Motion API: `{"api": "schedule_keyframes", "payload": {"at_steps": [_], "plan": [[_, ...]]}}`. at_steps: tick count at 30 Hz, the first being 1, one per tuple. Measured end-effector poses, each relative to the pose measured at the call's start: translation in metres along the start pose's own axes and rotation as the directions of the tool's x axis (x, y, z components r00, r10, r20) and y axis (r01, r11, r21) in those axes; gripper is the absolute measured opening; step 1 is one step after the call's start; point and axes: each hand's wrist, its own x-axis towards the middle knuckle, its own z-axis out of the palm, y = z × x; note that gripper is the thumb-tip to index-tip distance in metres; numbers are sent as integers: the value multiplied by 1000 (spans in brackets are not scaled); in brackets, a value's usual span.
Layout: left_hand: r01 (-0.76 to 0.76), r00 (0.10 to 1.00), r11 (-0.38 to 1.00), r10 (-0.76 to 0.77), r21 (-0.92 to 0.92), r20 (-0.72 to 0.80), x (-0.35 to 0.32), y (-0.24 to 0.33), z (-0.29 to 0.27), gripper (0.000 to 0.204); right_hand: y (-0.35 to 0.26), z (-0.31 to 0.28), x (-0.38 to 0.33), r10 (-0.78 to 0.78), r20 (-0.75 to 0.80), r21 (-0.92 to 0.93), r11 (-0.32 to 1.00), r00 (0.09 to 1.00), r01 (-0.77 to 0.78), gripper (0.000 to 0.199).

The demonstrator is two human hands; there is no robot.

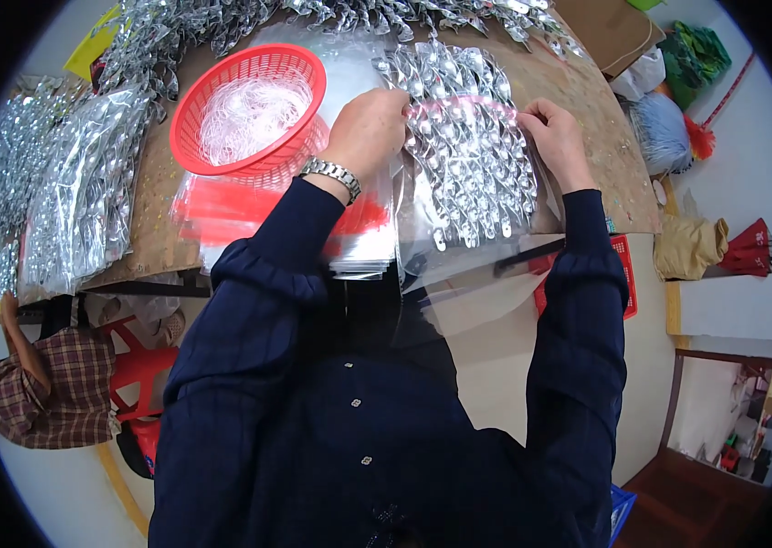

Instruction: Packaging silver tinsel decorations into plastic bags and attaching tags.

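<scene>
My left hand point(368, 128), with a metal watch on the wrist, pinches the top left edge of a clear plastic bag point(468, 173) filled with shiny silver spiral ornaments. My right hand point(555, 137) grips the same bag's top right corner. A pink strip point(459, 103) runs along the bag's top edge between the two hands. The bag lies on a brown table point(587, 100), partly over a stack of empty clear bags with red strips point(249, 215).
A red plastic basket point(249, 110) holding thin white threads stands left of my hands. Filled bags of silver ornaments point(84, 201) lie at the table's left edge, loose ornaments point(222, 23) along the far side. A red stool point(135, 365) and checked cloth point(48, 393) sit below left.
</scene>
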Motion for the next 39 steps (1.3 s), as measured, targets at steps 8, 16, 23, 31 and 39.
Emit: {"api": "schedule_keyframes", "payload": {"at_steps": [8,16,23,31,39], "plan": [[47,999,999,-47,-4,-15,10,-4,1,14,17,8,21,71,33,1,997,997,-71,20],[78,997,997,-78,-22,9,7,-4,3,17,11,-7,27,139,210,41,988,968,-150,18],[83,996,996,-83,-38,-18,9,-2,3,16,10,-10,59,-44,153,48,998,987,37,33],[135,991,989,-136,-65,3,5,3,-1,16,-4,34,117,-169,70,164,974,983,155,41],[106,990,990,-114,-97,-84,-2,1,4,16,-6,70,144,-93,227,201,979,969,47,51]]}}
